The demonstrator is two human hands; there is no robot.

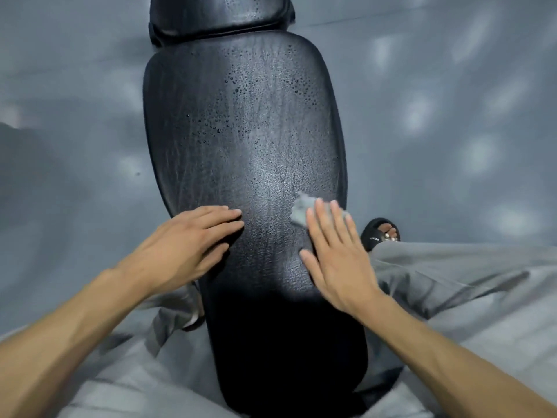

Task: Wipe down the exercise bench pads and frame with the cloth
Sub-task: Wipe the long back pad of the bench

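The right hand [334, 254] lies flat with straight fingers on the grey cloth [301, 211] and presses it against the long black pad [241, 131], near the right edge of the pad. Most of the cloth is hidden under the fingers; only a crumpled part shows in front of the fingertips. The left hand [187, 245] holds nothing; it rests with relaxed, straight fingers on the left edge of the same pad, level with the right hand.

The long axis of the pad runs straight away from the person. The many water drops lie farther along this axis, in the middle and far half of the pad, so I judge that the next stroke must go forward, away from the body. The right hand, which has the cloth, is the one to make it.

I count one cloth, two hands and two pads: the long one and a second pad [220, 13] beyond its far end, also wet. The frame is not clearly visible. On the grey floor [452, 116], right of the pad, is one foot in a black sandal [381, 233].
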